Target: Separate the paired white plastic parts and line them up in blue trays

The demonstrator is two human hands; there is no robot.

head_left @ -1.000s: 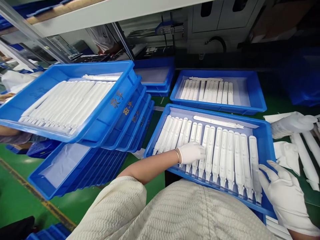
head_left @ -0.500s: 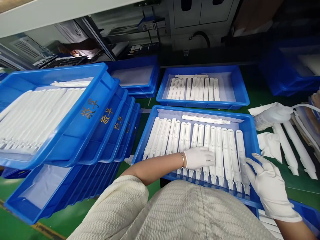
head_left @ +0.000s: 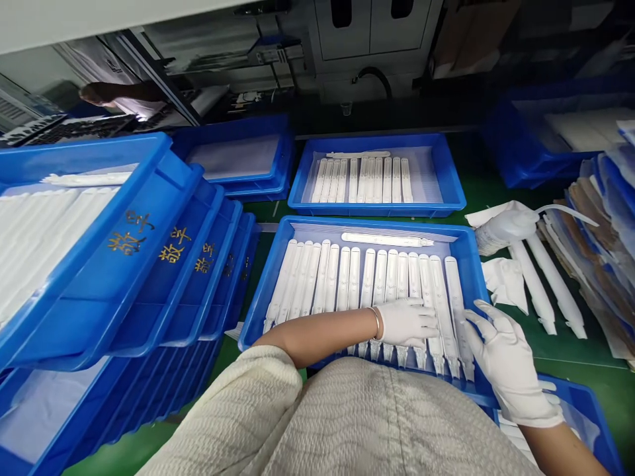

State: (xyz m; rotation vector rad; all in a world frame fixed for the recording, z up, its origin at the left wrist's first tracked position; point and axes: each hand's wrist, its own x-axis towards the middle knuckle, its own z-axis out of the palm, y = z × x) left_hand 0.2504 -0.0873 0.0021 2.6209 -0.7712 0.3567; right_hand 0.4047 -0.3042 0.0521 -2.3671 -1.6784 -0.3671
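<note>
A row of long, slim white plastic pieces (head_left: 368,277) with toothed near ends lies side by side in a blue tray (head_left: 480,264). One more such piece (head_left: 387,239) rests crosswise along the tray's far side. My left hand (head_left: 407,322), in a white glove, lies flat across several pieces right of the middle, fingers stretched out. At the tray's right wall, my gloved right hand (head_left: 503,363) has its fingers apart beside the last piece (head_left: 457,304) of the row. Whether its fingertips touch that piece or only the rim, I cannot tell.
Stacked blue trays (head_left: 143,238) rise at my left. Behind the near tray is another blue tray (head_left: 377,210) with shorter-looking white pieces. To the right lie a wash bottle (head_left: 506,228), two loose white pieces (head_left: 533,287) and layered sheets (head_left: 585,251). A co-worker's arm (head_left: 122,92) shows far left.
My left hand has slid right along the row, and pieces under it sit closer together towards the right. My right hand stays by the tray's right wall. The view has turned slightly right.
</note>
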